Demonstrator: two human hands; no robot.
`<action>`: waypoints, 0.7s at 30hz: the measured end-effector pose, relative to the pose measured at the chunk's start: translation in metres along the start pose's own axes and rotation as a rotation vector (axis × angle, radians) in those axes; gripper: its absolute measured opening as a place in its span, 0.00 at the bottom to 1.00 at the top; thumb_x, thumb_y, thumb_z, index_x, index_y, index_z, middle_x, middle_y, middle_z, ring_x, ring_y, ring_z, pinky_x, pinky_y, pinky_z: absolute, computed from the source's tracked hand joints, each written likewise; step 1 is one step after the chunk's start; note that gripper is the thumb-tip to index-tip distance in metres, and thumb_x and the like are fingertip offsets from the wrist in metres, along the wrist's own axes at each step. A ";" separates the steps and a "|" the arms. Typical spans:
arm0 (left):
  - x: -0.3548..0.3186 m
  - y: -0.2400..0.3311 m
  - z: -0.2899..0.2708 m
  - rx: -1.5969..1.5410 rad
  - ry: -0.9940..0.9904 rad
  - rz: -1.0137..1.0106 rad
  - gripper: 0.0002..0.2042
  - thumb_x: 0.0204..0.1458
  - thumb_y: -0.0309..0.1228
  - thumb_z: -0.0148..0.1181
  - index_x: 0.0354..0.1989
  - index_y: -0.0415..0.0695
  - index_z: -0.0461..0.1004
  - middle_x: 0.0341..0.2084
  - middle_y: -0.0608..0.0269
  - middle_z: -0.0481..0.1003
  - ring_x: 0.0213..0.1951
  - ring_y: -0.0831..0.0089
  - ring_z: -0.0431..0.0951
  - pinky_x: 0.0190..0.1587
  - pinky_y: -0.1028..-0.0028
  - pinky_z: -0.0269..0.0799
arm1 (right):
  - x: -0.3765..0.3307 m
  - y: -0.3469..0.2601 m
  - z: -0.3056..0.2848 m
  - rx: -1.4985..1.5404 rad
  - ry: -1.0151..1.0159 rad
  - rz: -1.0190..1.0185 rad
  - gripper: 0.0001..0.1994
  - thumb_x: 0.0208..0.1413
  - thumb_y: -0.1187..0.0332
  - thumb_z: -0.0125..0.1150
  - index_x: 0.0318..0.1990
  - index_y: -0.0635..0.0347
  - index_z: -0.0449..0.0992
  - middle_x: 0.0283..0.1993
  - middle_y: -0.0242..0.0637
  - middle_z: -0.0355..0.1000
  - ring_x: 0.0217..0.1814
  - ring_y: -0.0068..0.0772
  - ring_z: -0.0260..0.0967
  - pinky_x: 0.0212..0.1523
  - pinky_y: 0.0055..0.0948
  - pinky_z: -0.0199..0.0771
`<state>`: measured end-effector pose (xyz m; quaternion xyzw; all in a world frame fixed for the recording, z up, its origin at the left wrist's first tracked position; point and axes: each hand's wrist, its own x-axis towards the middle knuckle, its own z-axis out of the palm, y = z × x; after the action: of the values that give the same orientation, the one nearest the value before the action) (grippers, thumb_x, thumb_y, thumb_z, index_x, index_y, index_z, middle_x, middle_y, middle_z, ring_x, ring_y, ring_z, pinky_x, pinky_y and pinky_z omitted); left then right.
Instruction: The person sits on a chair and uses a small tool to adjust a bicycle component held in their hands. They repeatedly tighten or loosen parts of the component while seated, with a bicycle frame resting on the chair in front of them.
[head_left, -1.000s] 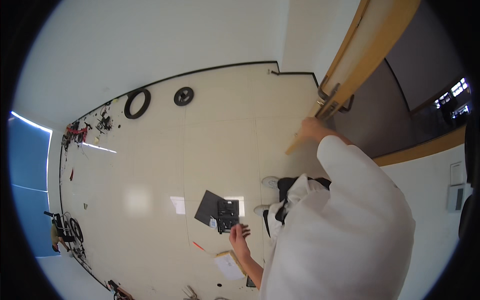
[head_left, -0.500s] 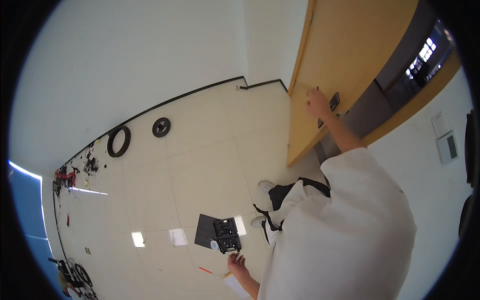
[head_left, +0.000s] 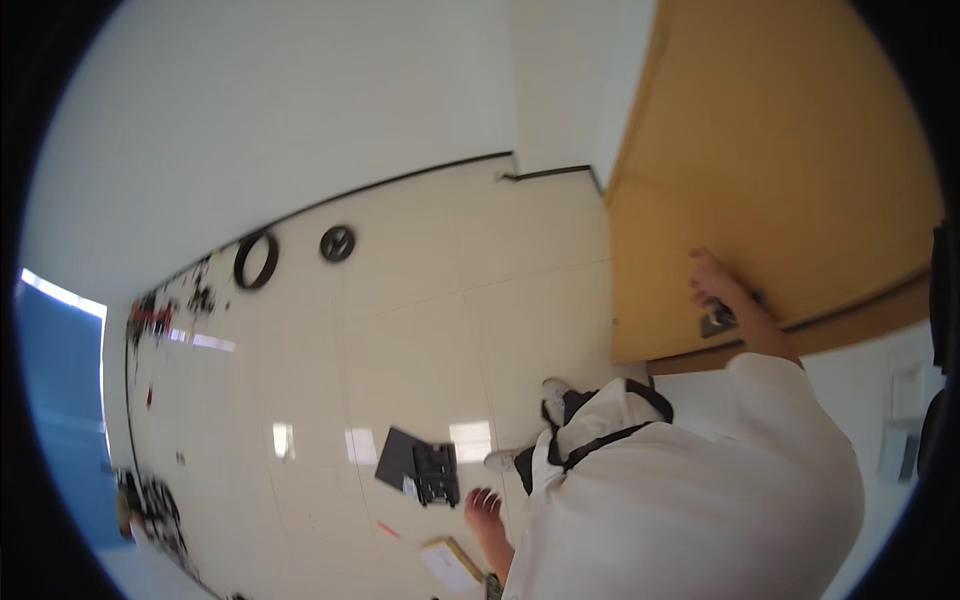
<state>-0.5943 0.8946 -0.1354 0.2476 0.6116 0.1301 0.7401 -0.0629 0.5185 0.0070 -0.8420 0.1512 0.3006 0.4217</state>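
Note:
My right hand [head_left: 712, 280] is at the wooden door [head_left: 790, 170], just beside the dark handle plate [head_left: 718, 322]. Its fingers look spread and blurred; whether they touch the door surface does not show. The wrist and forearm cover part of the plate. My left hand [head_left: 485, 508] hangs low over the floor with its fingers apart and holds nothing. Past its fingertips, on the floor, lies an opened black tool case [head_left: 436, 475], partly over a dark flat sheet [head_left: 396, 455].
Against the far wall lie a black tire [head_left: 257, 262] and a dark wheel [head_left: 338, 243]. Loose parts [head_left: 200, 298] are scattered to the left. A box with a white top [head_left: 450, 565] and a red strip [head_left: 388, 529] lie on the floor near my left hand. Wheelchair-like wheels [head_left: 160, 510] stand at lower left.
The door has swung toward its frame, and the gap showing the dark room beyond has gone. My right hand has moved right and nearer with it. My left hand has barely shifted.

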 end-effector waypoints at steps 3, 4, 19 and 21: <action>-0.026 -0.015 0.083 0.024 -0.195 0.011 0.14 0.58 0.36 0.48 0.45 0.38 0.71 0.33 0.56 0.77 0.32 0.64 0.78 0.36 0.71 0.74 | 0.066 0.078 -0.053 -0.489 0.071 -0.154 0.30 0.48 0.80 0.49 0.63 0.58 0.59 0.33 0.49 0.73 0.22 0.44 0.71 0.21 0.42 0.70; -0.017 -0.029 0.088 0.008 -0.248 -0.014 0.12 0.57 0.36 0.51 0.40 0.39 0.73 0.30 0.57 0.78 0.30 0.66 0.78 0.35 0.70 0.74 | 0.074 0.102 -0.066 -0.600 0.085 -0.217 0.30 0.48 0.79 0.48 0.63 0.60 0.60 0.37 0.53 0.73 0.28 0.44 0.72 0.26 0.41 0.73; -0.068 -0.033 0.090 -0.036 0.160 0.093 0.12 0.57 0.37 0.49 0.35 0.41 0.73 0.29 0.59 0.78 0.29 0.69 0.77 0.34 0.72 0.74 | 0.112 -0.022 0.070 -0.727 0.213 -0.654 0.24 0.51 0.72 0.50 0.59 0.62 0.63 0.41 0.51 0.73 0.36 0.40 0.73 0.33 0.39 0.75; -0.075 -0.042 0.095 -0.074 0.179 0.061 0.12 0.58 0.37 0.49 0.36 0.41 0.73 0.29 0.59 0.78 0.29 0.70 0.77 0.34 0.72 0.74 | 0.111 -0.036 0.092 -0.723 0.165 -0.699 0.24 0.52 0.71 0.50 0.58 0.62 0.63 0.41 0.50 0.73 0.36 0.39 0.73 0.33 0.39 0.75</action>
<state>-0.5234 0.8026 -0.0826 0.2257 0.6624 0.1968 0.6867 0.0060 0.6135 -0.0835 -0.9553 -0.2203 0.1072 0.1653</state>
